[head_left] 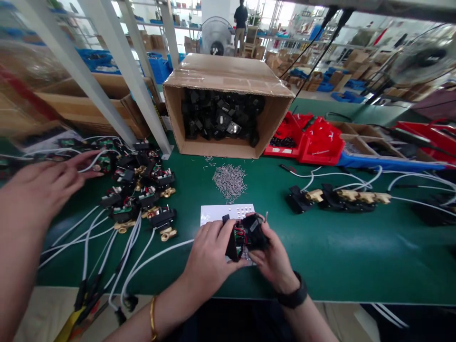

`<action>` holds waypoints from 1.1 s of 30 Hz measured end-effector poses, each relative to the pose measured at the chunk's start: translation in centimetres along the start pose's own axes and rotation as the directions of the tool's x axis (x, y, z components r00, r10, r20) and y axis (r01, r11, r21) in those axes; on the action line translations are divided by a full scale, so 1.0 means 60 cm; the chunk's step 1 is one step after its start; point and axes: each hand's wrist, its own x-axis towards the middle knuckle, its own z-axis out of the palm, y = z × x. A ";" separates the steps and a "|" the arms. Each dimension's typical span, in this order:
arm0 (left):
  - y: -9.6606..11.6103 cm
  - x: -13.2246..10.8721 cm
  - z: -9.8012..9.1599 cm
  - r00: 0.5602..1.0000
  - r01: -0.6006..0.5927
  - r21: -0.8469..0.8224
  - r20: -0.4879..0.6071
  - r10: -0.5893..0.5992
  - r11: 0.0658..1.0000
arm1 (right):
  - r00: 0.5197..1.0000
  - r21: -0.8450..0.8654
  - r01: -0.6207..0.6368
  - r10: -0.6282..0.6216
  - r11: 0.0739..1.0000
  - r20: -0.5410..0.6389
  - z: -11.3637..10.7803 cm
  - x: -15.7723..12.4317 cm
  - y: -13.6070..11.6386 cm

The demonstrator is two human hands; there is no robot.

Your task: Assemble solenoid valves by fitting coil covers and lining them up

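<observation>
My left hand point(210, 251), with a gold bracelet at the wrist, grips an opened black housing point(233, 249) that shows a green circuit board and red wires. A white cable point(162, 249) runs left from behind this hand. In my right hand point(276, 259), which has a black wristband, is a black cover piece point(254, 230) held against the housing's right side. A thin metal pin point(266, 216) sticks up near the right fingers; what holds it is unclear. Beneath both hands lies a white sheet point(210, 212) with small pale dots.
A pile of small metal screws or pins point(230, 182) lies ahead. Behind it, a cardboard box point(228, 76) holds black housings. Brass-fitted assemblies point(124, 204) crowd the left, where another person's hand point(53, 185) touches one. Similar units point(349, 199) and red bins point(320, 142) are right.
</observation>
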 end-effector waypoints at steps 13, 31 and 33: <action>0.004 0.023 -0.003 0.999 0.012 -0.075 0.039 -0.009 0.997 | 0.953 -0.605 0.301 -0.244 0.737 0.177 0.002 0.001 -0.010; -0.007 0.034 0.016 0.999 0.029 -0.260 0.042 -0.019 0.965 | 0.906 -0.816 0.387 -0.342 0.429 0.250 0.009 -0.002 -0.006; -0.021 0.035 0.030 1.000 0.011 -0.371 0.025 -0.002 0.929 | 0.914 -0.791 0.365 -0.351 0.492 0.203 0.008 0.003 -0.004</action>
